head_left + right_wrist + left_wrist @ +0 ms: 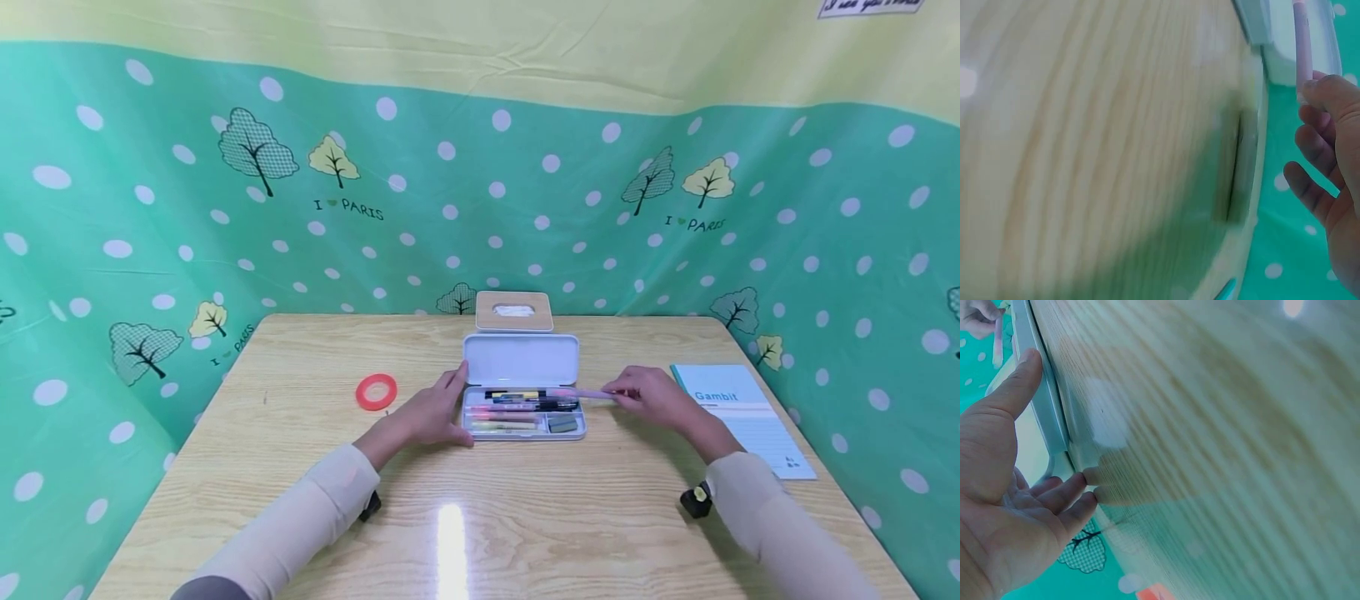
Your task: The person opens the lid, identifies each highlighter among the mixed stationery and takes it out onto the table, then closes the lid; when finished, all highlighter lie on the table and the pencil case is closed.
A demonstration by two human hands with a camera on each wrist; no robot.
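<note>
A white pencil case (522, 439) lies with its lid (522, 360) raised. Inside are several pens (504, 417) and a grey eraser (562, 425) in a small compartment. My left hand (435, 411) rests at the case's left end, thumb at the front corner and fingers by the hinge. In the left wrist view its fingers are spread along the case side. My right hand (651, 397) pinches the end of a light purple pen (595, 393) between thumb and index finger. The pen's other end, pinkish in the right wrist view, overlaps the case's right rear edge.
A red tape roll (377, 392) lies left of the case. Behind stands a tissue box (513, 311) with a wooden top. A Gambit notebook (750, 425) lies at the right. A green dotted curtain (420, 208) borders the table.
</note>
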